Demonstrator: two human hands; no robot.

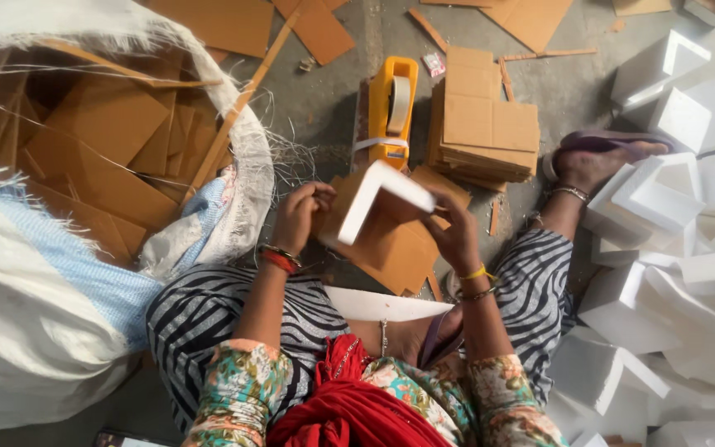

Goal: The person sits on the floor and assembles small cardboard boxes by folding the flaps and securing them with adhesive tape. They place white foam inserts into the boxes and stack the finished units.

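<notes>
Red cloth [337, 406]: one, in the lap.
Left hand [299, 217]: fingers grasping cardboard piece [343, 205].
Right hand [454, 236]: fingers clasp one white foam corner [378, 199], raised over the knees.
Tape dispenser [392, 108]: one, orange.
Cardboard stack [483, 124]: one.

we sit cross-legged, both forearms reaching forward. our left hand [301, 217] curls its fingers inward, bangles at the wrist; our right hand [455, 236] is raised, fingers bent in a grip.

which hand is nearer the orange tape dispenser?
Left, though only narrowly. The left hand sits below and left of the tape dispenser, gripping the white foam corner piece. The right hand holds the piece's other side, lower and farther right.
</notes>
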